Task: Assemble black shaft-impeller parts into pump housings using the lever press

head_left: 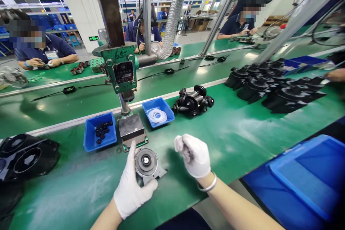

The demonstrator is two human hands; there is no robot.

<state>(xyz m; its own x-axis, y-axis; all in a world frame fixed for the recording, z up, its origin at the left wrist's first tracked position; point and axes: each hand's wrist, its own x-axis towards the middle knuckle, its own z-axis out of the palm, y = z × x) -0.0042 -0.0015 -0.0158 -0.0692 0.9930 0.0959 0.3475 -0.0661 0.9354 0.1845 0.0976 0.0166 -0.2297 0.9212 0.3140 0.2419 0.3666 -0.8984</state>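
Note:
My left hand (130,192), in a white glove, grips a round grey metal motor part (151,174) with a black ring and a bright shaft end at its centre. A flat bracket sticks out from the part's lower right side. The part is in front of the press base (132,129). To the right, my right hand (196,155), also gloved, is raised over the green bench with its fingers curled closed. Whatever those fingers may hold is hidden.
Blue bins hold small black round pieces (101,132) and white rings (157,115). A green bench press (121,68) stands behind. Black shafted parts (192,101), black housings (283,90) and black frames (27,158) lie around. A blue crate (309,176) is at right. Co-workers (44,48) sit opposite.

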